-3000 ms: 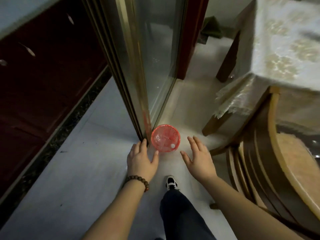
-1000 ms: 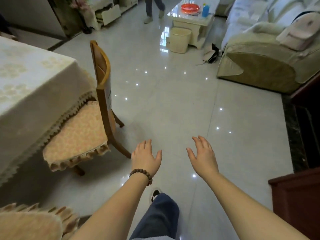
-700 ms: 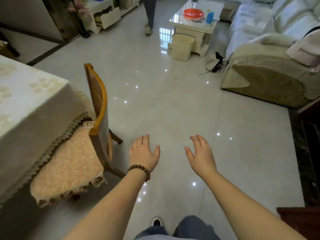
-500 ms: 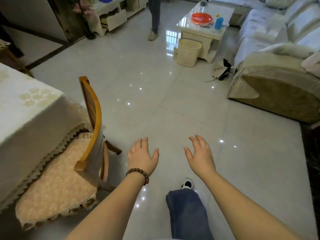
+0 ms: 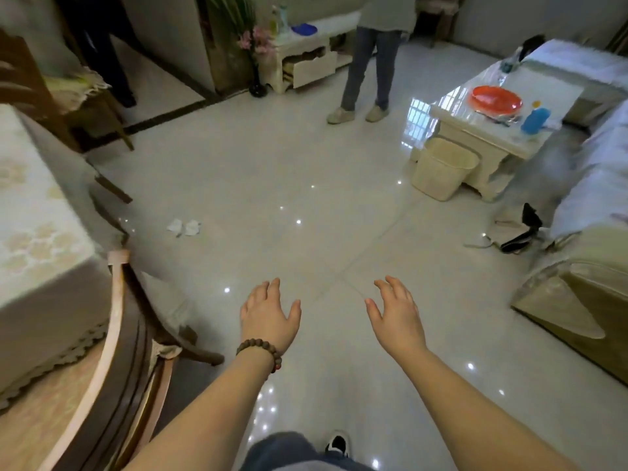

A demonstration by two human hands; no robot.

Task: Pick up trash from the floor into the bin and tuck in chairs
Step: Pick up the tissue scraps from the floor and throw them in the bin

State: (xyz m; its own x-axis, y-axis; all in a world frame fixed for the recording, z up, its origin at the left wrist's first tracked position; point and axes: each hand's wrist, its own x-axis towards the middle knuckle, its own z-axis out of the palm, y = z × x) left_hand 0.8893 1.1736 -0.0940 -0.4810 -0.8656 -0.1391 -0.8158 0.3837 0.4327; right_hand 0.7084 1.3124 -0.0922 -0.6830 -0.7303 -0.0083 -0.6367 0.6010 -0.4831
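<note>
Two crumpled white tissues (image 5: 184, 227) lie on the pale tiled floor, ahead and to the left, beside the covered dining table (image 5: 30, 239). A wooden chair (image 5: 119, 362) stands at my lower left, its curved back toward me and its seat partly under the table. My left hand (image 5: 268, 317), with a bead bracelet at the wrist, and my right hand (image 5: 396, 316) hover palm down over the floor, fingers spread, both holding nothing. A cream bin (image 5: 441, 168) stands far right beside the coffee table.
A person (image 5: 370, 62) stands at the far side of the room. The coffee table (image 5: 489, 130) carries a red dish and a blue bottle. A sofa (image 5: 584, 266) fills the right side, with a black bag (image 5: 520, 232) on the floor before it. A second chair stands far left.
The view swung from a red basket by a glass door to the living room, then advanced past the chair. The tissues came into sight. Both hands stayed spread and empty.
</note>
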